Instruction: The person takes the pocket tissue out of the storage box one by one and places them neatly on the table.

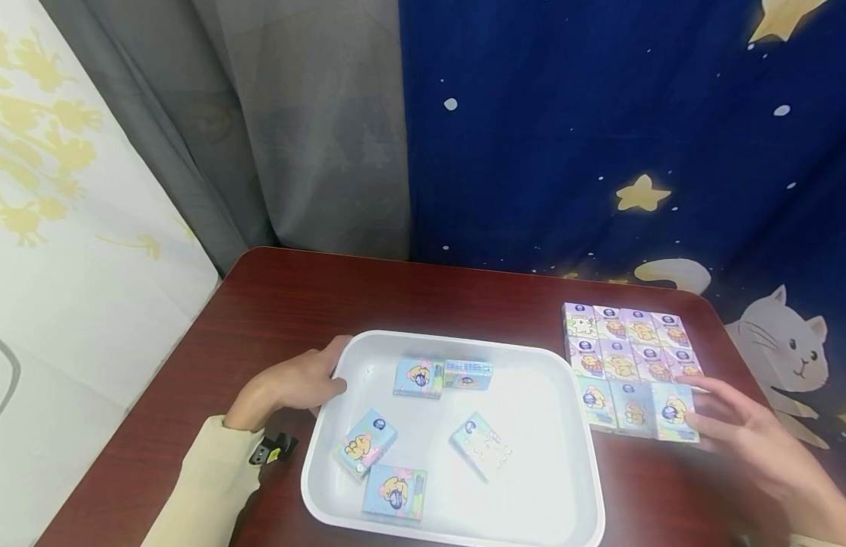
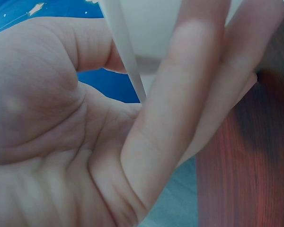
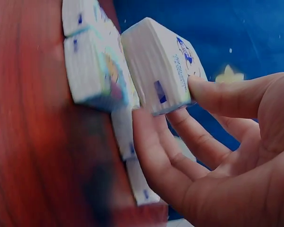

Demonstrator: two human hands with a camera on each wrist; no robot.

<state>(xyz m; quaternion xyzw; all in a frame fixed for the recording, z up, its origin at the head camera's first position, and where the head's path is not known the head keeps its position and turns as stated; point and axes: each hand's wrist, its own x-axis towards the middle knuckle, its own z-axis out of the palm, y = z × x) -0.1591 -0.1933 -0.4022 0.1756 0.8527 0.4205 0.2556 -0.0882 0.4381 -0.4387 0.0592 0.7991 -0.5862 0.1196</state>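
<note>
My left hand grips the left rim of a white plastic tray, thumb on the inner side and fingers outside. In the left wrist view the tray wall runs between thumb and fingers. Inside the tray lie several blue pocket tissue packs, among them one with a yellow cartoon figure. At the right, my right hand pinches a tissue pack between thumb and fingers. That pack is at the right end of the front row of a block of packs, beside another blue pack.
The block's back rows are purple packs, laid edge to edge on the dark red wooden table. Behind the table hang a grey curtain and a blue star-patterned curtain. A white patterned cloth hangs at the left.
</note>
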